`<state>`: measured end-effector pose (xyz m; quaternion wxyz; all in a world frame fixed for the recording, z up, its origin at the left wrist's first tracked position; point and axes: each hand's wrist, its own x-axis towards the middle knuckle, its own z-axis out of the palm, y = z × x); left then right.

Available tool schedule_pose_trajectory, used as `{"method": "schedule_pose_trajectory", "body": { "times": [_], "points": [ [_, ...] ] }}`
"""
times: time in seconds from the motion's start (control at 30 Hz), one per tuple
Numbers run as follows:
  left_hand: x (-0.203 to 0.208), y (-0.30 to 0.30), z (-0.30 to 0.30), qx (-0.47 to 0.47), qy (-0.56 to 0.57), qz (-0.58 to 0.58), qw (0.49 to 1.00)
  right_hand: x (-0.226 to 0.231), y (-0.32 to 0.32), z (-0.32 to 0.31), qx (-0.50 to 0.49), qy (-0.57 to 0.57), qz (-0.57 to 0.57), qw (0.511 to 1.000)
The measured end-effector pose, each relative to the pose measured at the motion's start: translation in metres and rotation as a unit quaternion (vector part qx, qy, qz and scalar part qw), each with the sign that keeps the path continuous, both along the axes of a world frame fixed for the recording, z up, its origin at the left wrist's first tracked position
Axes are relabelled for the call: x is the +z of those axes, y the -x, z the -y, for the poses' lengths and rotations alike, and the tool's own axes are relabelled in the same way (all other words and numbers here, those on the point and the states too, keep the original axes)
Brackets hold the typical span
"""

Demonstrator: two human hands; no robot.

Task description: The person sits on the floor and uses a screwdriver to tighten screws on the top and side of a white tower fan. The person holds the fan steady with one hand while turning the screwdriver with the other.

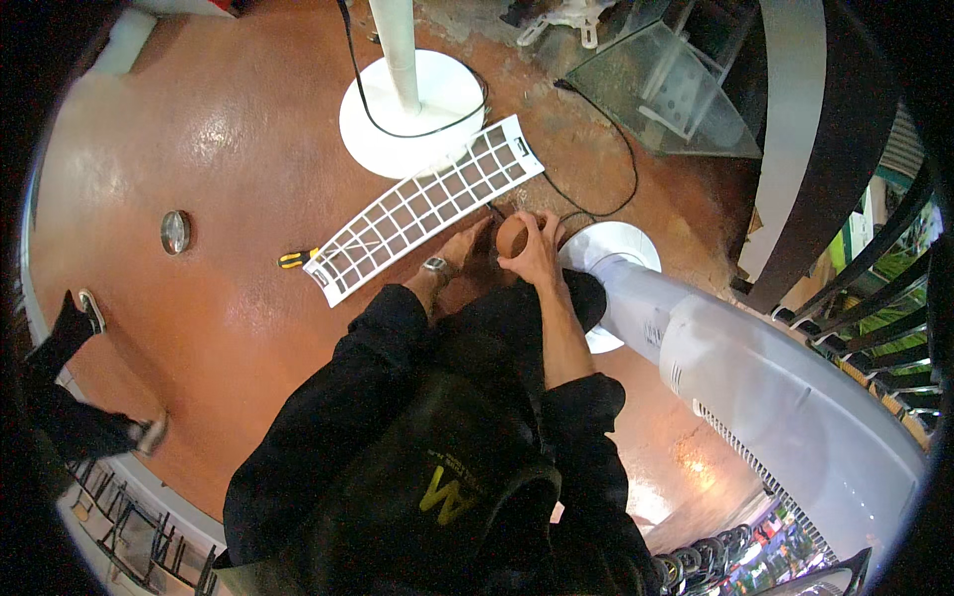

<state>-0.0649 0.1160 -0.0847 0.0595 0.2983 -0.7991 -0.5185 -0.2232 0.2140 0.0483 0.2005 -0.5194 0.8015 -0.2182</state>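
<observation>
My right hand (538, 250) is closed around the edge of a round brown thing (512, 236); its exact kind is unclear. Just left of it, my left hand (465, 245) has its fingers stretched out toward a black cord, and a watch (437, 265) sits on that wrist. I cannot make out anything held there. A long, curved white lattice panel (417, 206) lies on the floor beyond the left hand, slanting up to the right. By its lower left end rests a yellow and black screwdriver (296, 259), partly under the panel.
A white pole rises from a round white base (373, 114) ahead. A large white curved appliance (765, 387) leans at right beside another round base (636, 241). Black cable (636, 164) trails across the floor. At left lie a round ring-shaped item (175, 231) and another person's legs (75, 397).
</observation>
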Motion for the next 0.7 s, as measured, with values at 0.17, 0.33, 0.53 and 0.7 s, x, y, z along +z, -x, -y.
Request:
{"method": "schedule_pose_trajectory", "body": {
  "times": [0.17, 0.33, 0.53, 0.7],
  "points": [
    [0.018, 0.008, 0.001, -0.018, -0.032, 0.037, 0.999, 0.003, 0.025, -0.007, 0.059, -0.057, -0.063, 0.995],
    [-0.016, 0.012, -0.01, 0.023, 0.081, -0.03, 0.996, 0.005, 0.027, -0.017, 0.172, -0.107, -0.167, 0.965],
    [-0.047, 0.015, -0.032, 0.019, 0.025, 0.018, 0.999, 0.02, 0.034, -0.014, 0.157, -0.092, -0.107, 0.978],
    [0.004, 0.032, -0.016, 0.021, 0.018, -0.065, 0.998, 0.019, 0.053, -0.026, 0.119, -0.083, -0.128, 0.981]
  ]
}}
